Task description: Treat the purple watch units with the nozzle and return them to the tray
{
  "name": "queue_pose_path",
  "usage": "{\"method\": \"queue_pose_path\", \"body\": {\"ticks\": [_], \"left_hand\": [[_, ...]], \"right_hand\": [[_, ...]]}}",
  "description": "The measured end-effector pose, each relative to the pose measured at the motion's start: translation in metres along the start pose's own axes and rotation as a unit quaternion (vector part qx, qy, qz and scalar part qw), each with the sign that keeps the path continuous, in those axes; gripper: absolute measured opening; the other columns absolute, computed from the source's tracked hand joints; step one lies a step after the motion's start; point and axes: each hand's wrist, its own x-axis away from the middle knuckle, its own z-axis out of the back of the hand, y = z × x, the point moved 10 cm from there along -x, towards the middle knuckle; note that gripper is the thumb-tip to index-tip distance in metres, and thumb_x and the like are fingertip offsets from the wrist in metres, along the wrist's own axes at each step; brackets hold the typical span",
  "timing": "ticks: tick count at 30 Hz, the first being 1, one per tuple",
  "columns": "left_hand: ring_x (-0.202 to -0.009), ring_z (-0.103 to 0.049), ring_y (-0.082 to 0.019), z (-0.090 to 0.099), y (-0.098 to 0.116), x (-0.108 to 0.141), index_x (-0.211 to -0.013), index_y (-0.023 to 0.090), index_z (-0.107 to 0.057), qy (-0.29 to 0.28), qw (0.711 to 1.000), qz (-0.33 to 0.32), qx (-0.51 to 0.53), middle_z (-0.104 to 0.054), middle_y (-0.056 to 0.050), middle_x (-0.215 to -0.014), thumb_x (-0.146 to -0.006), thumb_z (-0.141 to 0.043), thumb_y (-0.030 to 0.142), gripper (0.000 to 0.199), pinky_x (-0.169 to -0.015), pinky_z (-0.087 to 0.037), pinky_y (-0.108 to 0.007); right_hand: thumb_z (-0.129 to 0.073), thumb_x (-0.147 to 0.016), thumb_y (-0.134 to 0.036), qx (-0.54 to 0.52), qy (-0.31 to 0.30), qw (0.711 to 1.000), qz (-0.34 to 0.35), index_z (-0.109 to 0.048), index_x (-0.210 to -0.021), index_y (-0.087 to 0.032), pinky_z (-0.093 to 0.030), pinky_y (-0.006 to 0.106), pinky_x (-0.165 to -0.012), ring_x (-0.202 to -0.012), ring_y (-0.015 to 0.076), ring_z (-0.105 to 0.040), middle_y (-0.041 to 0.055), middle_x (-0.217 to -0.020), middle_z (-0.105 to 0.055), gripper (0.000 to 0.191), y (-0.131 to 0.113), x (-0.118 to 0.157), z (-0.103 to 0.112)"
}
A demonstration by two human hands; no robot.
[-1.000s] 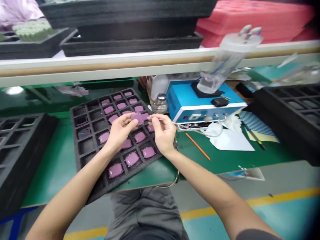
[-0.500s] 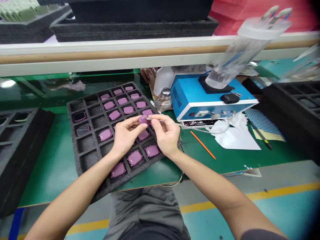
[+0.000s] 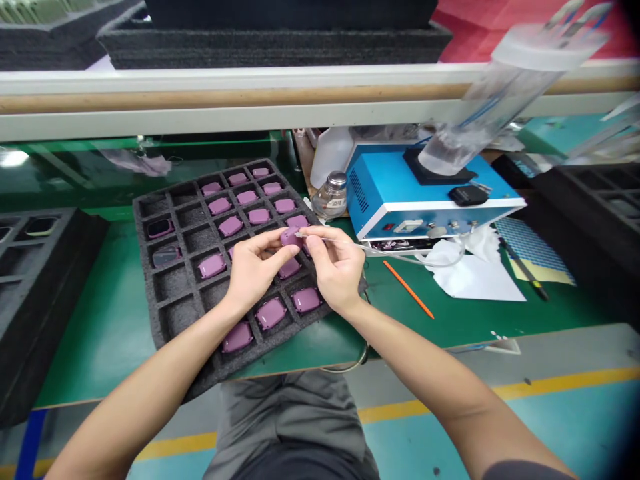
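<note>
Over the black foam tray (image 3: 173,288), my left hand (image 3: 254,268) pinches a purple watch case (image 3: 290,237) between thumb and fingers. My right hand (image 3: 339,268) is closed on a thin clear tube (image 3: 345,243), whose pale tip meets or nearly meets the case. From that hand the tube runs right, toward the front of the blue machine (image 3: 440,217). Several more purple watch cases (image 3: 271,313) lie in the tray's compartments. Two at the left, one a dark-faced case (image 3: 160,228), show dark faces. My hands hide part of the tray's middle.
A glass bottle with a metal cap (image 3: 331,196) and a white plastic bottle (image 3: 331,157) stand behind my right hand. An orange stick (image 3: 409,289) and white paper (image 3: 475,279) lie to the right. A clear cylinder (image 3: 480,110) rises from the machine. Another foam tray (image 3: 75,267) is at left.
The view has shifted slightly. Both hands keep their hold, with the tube's tip still at the watch case. Another person's fingers behind the white bottle have mostly gone from sight.
</note>
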Motion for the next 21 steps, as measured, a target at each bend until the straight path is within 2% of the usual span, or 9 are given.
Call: {"method": "queue_pose_path", "body": {"ticks": [10, 21], "left_hand": [[-0.085, -0.072, -0.021, -0.0003, -0.0018, 0.0014, -0.106, 0.017, -0.081, 0.006, 1.000, 0.020, 0.015, -0.081, -0.006, -0.099, -0.073, -0.084, 0.029, 0.036, -0.082, -0.057, -0.032], [-0.082, -0.071, -0.020, 0.0061, 0.0022, -0.0031, -0.112, 0.018, -0.080, 0.021, 0.997, -0.013, -0.079, -0.080, -0.006, -0.098, -0.076, -0.083, 0.038, 0.041, -0.080, -0.056, -0.031]], "right_hand": [[-0.069, -0.091, -0.038, 0.010, -0.001, 1.000, -0.017, -0.075, -0.093, -0.023, -0.063, 0.032, -0.080, -0.088, 0.0183, -0.074, 0.0051, -0.094, -0.078, 0.016, 0.0021, 0.0004, 0.0001], [-0.067, -0.092, -0.032, -0.003, -0.002, 1.000, 0.010, -0.074, -0.094, -0.022, -0.062, 0.028, -0.082, -0.088, 0.0155, -0.074, 0.0038, -0.094, -0.077, 0.012, 0.0005, -0.0056, -0.0023]]}}
